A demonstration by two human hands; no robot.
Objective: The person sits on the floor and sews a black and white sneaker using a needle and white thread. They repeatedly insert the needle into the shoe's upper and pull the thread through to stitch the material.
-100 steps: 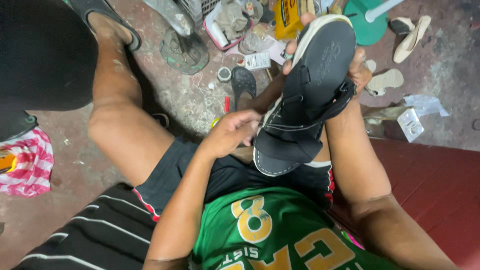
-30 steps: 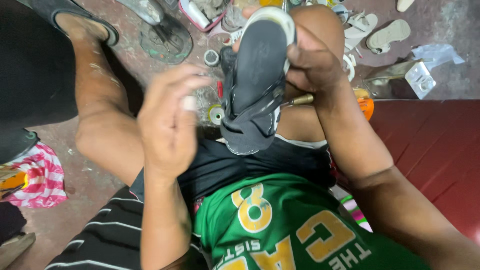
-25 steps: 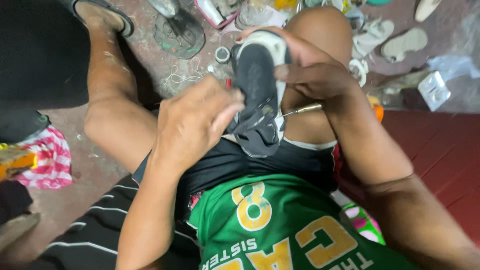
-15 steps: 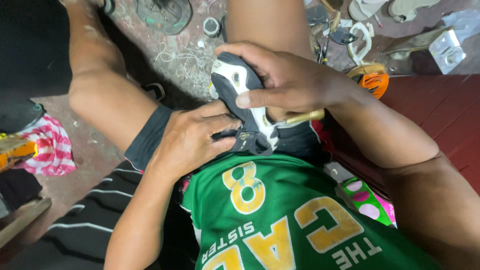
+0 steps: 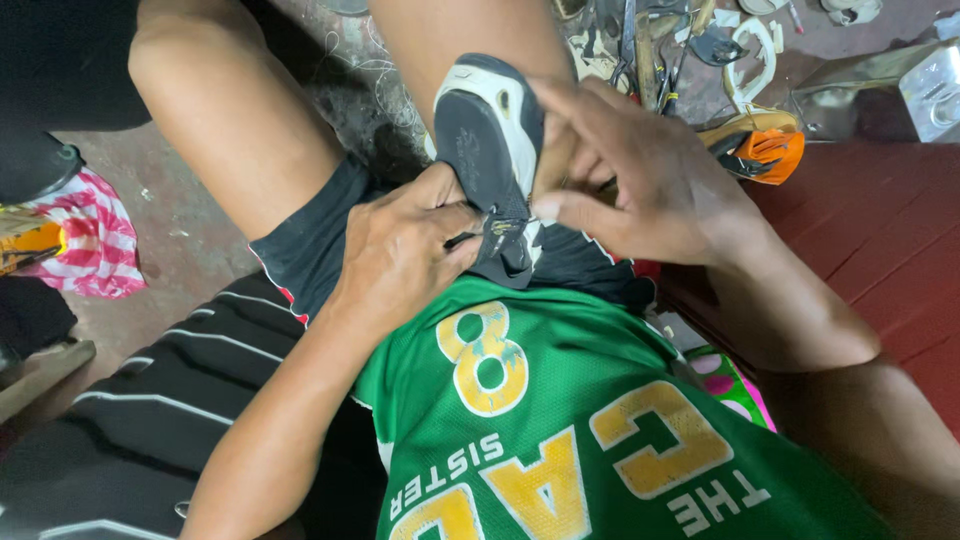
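The left hand (image 5: 405, 250) comes in from the near left, its forearm rising up the picture, fingers curled in a pinch. The right hand (image 5: 640, 180) comes from the near right, wrist bent, fingers spread and pointing left.

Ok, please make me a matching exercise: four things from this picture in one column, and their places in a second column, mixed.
Things:
1. black and white sandal
2. left hand
3. pink and white checked cloth
4. orange and black object

Places:
A. on the floor at the left edge
B. held in the lap between both hands
C. on the floor at the upper right, beside the dark red surface
D. gripping the sandal's lower end from the left

Pairs: 1-B, 2-D, 3-A, 4-C
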